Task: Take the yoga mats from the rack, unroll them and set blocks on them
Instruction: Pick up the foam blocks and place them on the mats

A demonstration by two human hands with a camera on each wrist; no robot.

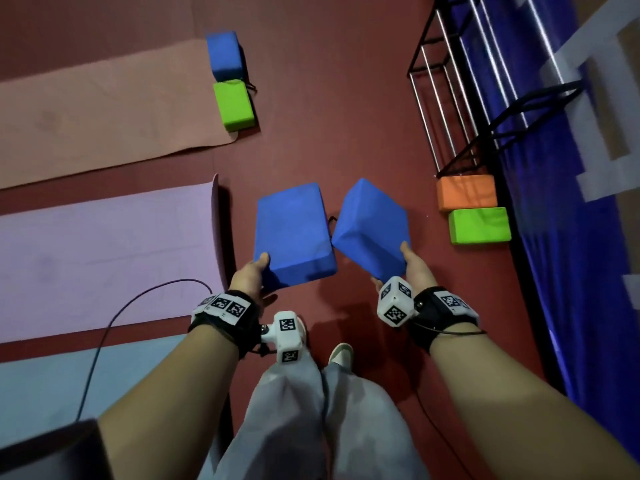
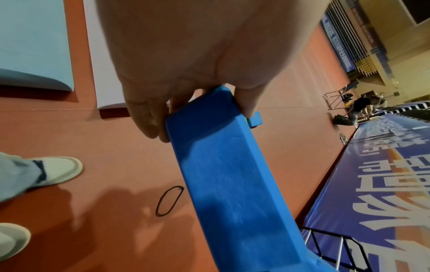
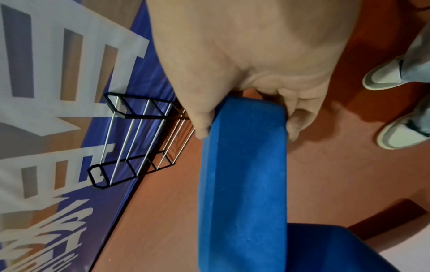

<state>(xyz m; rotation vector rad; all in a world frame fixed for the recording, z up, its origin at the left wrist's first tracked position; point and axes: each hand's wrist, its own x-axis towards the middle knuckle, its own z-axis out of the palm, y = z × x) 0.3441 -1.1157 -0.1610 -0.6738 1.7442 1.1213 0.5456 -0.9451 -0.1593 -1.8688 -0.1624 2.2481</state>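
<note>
I hold two blue foam blocks above the red floor. My left hand grips the near end of the left blue block, thumb on top, fingers underneath; the left wrist view shows that block pinched at its end. My right hand grips the near end of the right blue block, which tilts; the right wrist view shows it between thumb and fingers. To my left lie three unrolled mats: pink, lilac, pale blue. A blue block and a green block sit on the pink mat's end.
The wire mat rack stands at the right against a blue banner. An orange block and a green block lie at its foot. A dark elastic loop lies on the floor. My shoes are close below.
</note>
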